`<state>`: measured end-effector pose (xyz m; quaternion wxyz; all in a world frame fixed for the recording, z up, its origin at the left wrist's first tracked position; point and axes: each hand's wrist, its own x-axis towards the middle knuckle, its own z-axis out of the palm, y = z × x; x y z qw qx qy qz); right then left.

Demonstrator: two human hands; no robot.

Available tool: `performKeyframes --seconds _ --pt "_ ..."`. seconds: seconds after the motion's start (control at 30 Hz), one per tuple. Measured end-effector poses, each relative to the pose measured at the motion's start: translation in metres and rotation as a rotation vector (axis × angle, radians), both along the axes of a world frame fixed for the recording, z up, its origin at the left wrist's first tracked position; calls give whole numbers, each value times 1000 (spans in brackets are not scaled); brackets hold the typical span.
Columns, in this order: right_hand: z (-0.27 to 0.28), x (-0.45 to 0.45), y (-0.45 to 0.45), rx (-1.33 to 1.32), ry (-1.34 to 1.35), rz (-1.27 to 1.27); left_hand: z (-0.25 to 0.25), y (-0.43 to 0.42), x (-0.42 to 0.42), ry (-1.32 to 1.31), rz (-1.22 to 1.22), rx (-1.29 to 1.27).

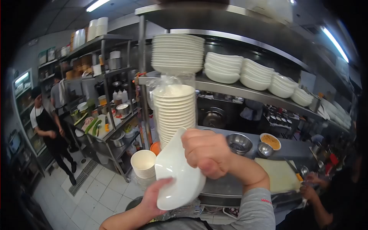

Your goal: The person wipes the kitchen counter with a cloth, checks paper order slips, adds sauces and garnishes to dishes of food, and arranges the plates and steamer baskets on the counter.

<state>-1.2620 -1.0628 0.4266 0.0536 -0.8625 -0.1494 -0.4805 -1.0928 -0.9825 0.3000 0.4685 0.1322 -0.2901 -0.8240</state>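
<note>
A glossy white bowl (180,174) with a wavy rim is held tilted in front of me. My left hand (155,195) grips its lower left side, the thumb pressed on the white surface and the other fingers mostly hidden behind. At the upper right of the bowl, my right hand (205,151) is closed in a fist against its edge. Whether anything else is inside that fist cannot be seen. Just behind the bowl stands a tall stack of white paper bowls (174,109) in clear plastic. A shorter stack of paper tubs (143,163) is to its left.
Stacked plates (177,53) and wavy white bowls (224,68) fill the steel shelf (230,89). On the counter are metal bowls (239,143), an orange-filled bowl (270,141) and a cutting board (276,174). A co-worker's hands (309,188) work at right; another person (48,122) is at left.
</note>
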Motion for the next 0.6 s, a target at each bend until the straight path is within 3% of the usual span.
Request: performKeyframes --seconds 0.03,0.1,0.13,0.2,0.23,0.27,0.3,0.33,0.37,0.5,0.57,0.6 --pt "5 -1 1 -35 -33 -30 -5 1 1 -237 196 66" --pt "47 -36 -4 78 95 -1137 -17 5 17 -62 250 255" --pt "50 -89 -99 -654 -274 -1134 -21 6 26 -107 361 214" --pt "132 -154 -177 -102 -262 -1206 -33 9 44 -166 609 147" --pt "150 -225 -230 -499 -178 -1561 -41 10 49 -182 747 105" --pt "157 -243 -244 -547 -16 -2043 -45 11 58 -209 841 92" --pt "180 -322 -313 -509 272 -2047 -49 13 69 -239 930 75" --pt "178 -350 -336 -284 153 -1850 -62 17 79 -223 986 114" --pt "180 -377 -362 -69 62 -1459 -74 19 91 -207 1036 94" --pt "174 -286 -255 -175 244 -1715 -95 38 121 -144 1154 110" --pt "178 -280 -258 -163 92 -1711 -110 49 129 -164 1215 173" --pt "181 -279 -264 -234 -107 -1800 -120 53 132 -164 1235 191"
